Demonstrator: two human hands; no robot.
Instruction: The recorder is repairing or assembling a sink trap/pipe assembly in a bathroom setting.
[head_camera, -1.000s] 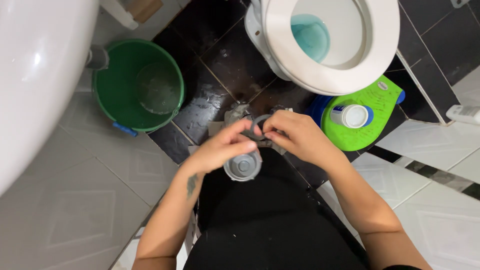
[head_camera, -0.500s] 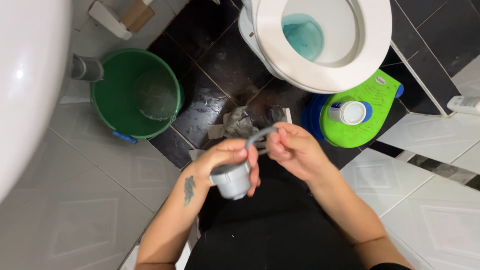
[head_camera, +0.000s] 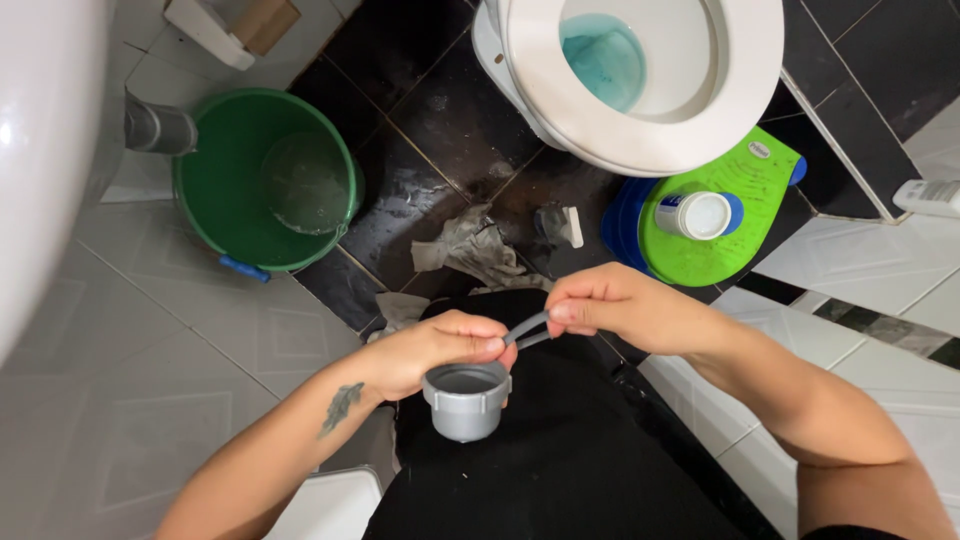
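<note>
My left hand (head_camera: 432, 350) holds a grey plastic pipe cup (head_camera: 467, 399), open end up, over my dark lap. Its thumb and fingers also pinch one end of a thin grey rubber ring (head_camera: 528, 332). My right hand (head_camera: 610, 308) pinches the other end, so the ring is pulled flat between both hands just above the cup.
A green bucket (head_camera: 262, 178) with some water stands on the dark floor tiles at left, below a white basin (head_camera: 45, 150). A white toilet (head_camera: 640, 75) with blue water is ahead. A green and blue dustpan (head_camera: 745, 225) holds a white bottle. Grey rags (head_camera: 470, 245) lie on the floor.
The cup has turned from tilted toward me to open end up. The ring has come away from the cup and is stretched between both hands. My view has shifted down slightly.
</note>
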